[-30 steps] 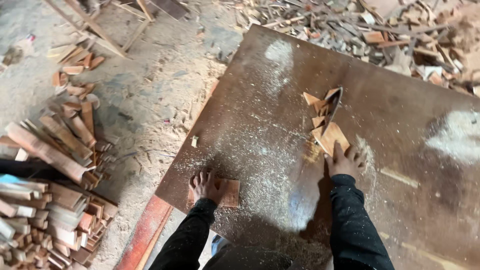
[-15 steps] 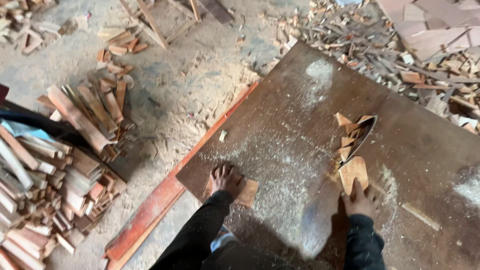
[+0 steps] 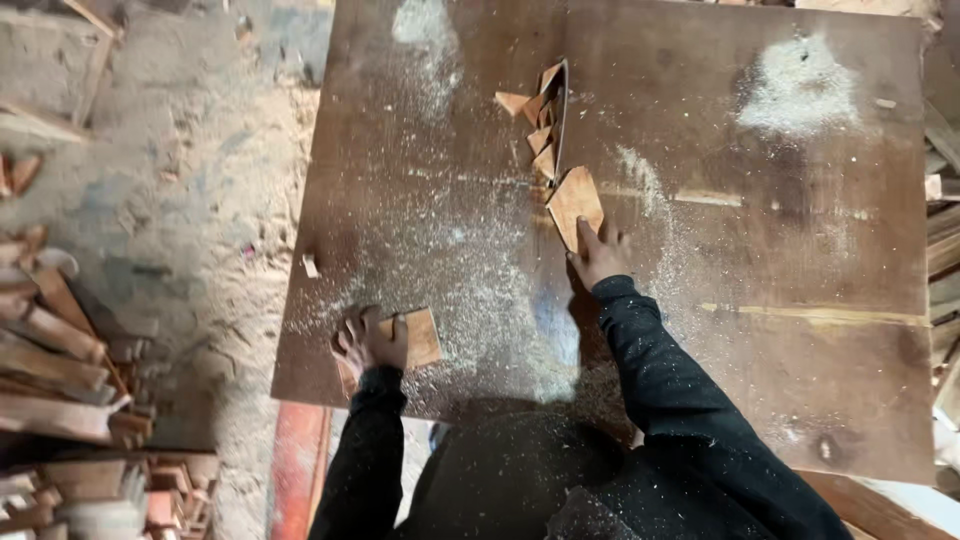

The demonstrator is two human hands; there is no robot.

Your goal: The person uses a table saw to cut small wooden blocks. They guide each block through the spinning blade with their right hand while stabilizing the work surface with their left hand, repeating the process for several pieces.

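My right hand (image 3: 598, 254) presses a flat, roughly square wooden piece (image 3: 574, 203) against the saw blade (image 3: 558, 117) that sticks up through the brown table top (image 3: 780, 330). Several small wooden offcuts (image 3: 536, 125) lie beside the blade. My left hand (image 3: 366, 341) rests near the table's front left corner, fingers on another flat wooden piece (image 3: 418, 337). Sawdust covers the table between the two hands. Both arms wear dark sleeves.
A small wood chip (image 3: 311, 266) lies near the table's left edge. Stacks of cut wooden blocks (image 3: 60, 360) stand on the dusty floor at the left. A red beam (image 3: 297, 480) runs under the table's front left corner. More scrap wood (image 3: 940, 230) sits at the right.
The view has swung so the table fills the frame. My right hand has kept the square piece against the blade. My left hand stays on its piece near the corner.
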